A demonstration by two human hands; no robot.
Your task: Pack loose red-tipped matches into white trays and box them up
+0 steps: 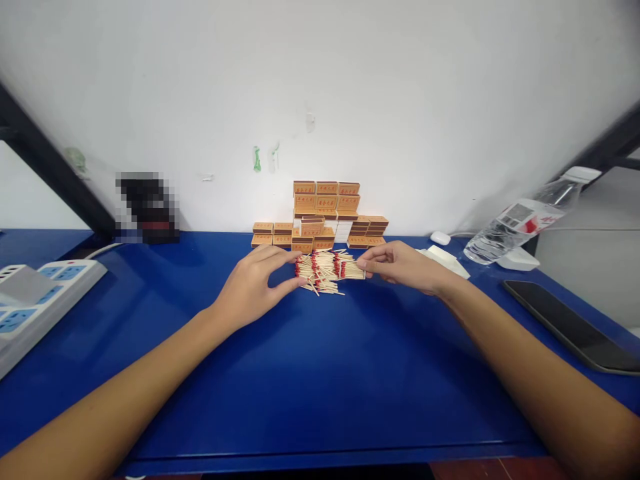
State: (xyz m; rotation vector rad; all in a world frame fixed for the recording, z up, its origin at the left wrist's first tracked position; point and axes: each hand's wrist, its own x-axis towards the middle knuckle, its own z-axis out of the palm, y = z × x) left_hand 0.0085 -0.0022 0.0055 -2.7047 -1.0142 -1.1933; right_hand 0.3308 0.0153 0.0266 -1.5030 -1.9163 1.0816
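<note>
At a blue desk (320,387) against a white wall (320,80), a person's right hand (393,263) grips a small tray (355,278) of matches between thumb and fingers, at the right side of a loose match pile (325,261). The left hand (255,283) is open, thumb and forefinger parted at the pile's left edge, with stacked matchboxes (327,202) just behind.
</note>
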